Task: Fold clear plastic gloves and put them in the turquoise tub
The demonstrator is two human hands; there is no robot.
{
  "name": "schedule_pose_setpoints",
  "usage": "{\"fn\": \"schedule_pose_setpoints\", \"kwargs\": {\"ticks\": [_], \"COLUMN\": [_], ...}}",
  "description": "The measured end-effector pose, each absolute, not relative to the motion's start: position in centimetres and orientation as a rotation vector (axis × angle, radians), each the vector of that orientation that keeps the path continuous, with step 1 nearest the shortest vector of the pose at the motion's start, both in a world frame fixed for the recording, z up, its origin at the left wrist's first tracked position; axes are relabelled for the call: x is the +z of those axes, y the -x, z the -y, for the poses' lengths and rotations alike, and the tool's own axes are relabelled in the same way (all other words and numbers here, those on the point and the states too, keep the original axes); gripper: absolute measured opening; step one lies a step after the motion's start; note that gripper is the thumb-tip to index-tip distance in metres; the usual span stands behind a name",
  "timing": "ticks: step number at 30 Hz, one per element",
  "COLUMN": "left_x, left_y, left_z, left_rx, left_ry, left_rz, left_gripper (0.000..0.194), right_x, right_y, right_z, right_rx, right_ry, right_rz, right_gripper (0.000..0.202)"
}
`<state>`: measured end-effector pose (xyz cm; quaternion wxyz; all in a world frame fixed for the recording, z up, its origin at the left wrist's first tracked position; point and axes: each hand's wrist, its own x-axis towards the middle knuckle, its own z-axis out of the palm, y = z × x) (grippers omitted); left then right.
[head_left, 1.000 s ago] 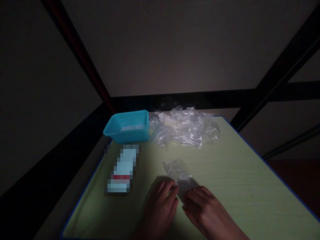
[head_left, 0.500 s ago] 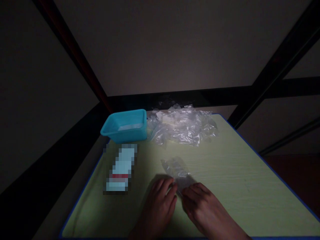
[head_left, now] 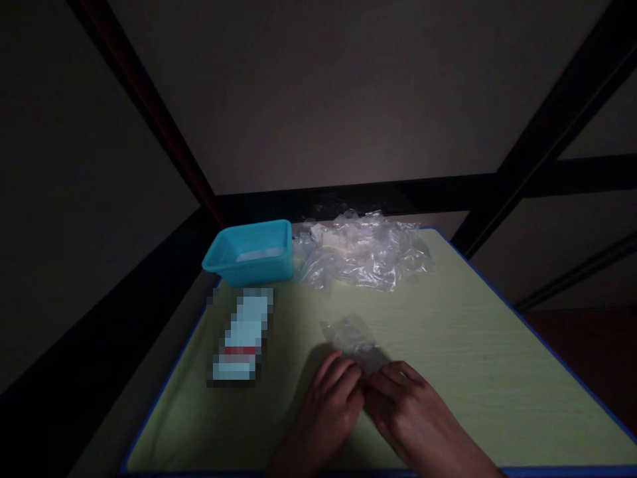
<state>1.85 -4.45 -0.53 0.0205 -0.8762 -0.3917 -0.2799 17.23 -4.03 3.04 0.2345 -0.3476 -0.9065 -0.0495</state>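
A small clear plastic bag [head_left: 352, 336] lies on the table, its near edge running under the fingers of both hands. My left hand [head_left: 331, 405] is closed at that edge, fingers curled and pressed together. Right beside it, my right hand [head_left: 401, 405] pinches the same edge with bent fingers. The fingertips of the two hands almost meet, and they hide the bag's near end. Whether anything sits inside the bag I cannot tell.
A turquoise plastic basket [head_left: 256, 271] stands at the table's back left, something whitish inside. Beside it lies a heap of crumpled clear plastic bags [head_left: 368, 255]. A pixelated, phone-like flat object [head_left: 241, 335] rests on the left of the pale table [head_left: 478, 372]. Walls stand behind and left.
My left hand has shifted right, closer to my right hand, and now covers more of the bag's near edge. The bag has barely moved.
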Motion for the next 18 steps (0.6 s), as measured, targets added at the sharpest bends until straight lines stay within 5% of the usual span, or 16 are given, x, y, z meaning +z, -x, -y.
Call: {"fn": "schedule_pose_setpoints", "kwargs": {"ticks": [7,18], "left_x": [-0.2,3.8], "left_y": [-2.0,-1.8], "left_z": [4.3,4.0], "left_rx": [-0.853,-0.925], "left_ry": [2.719,2.893], "left_rz": [1.233,1.162], "left_gripper": [0.025,0.023], "right_x": [4.3,5.6], "right_y": [-17.9,-20.8], "right_z": [4.2,0.0], "right_rx": [0.068,1.459], "right_ry": [0.971,0.923], "right_rz": [2.47,1.956], "right_gripper": [0.019,0.042]}}
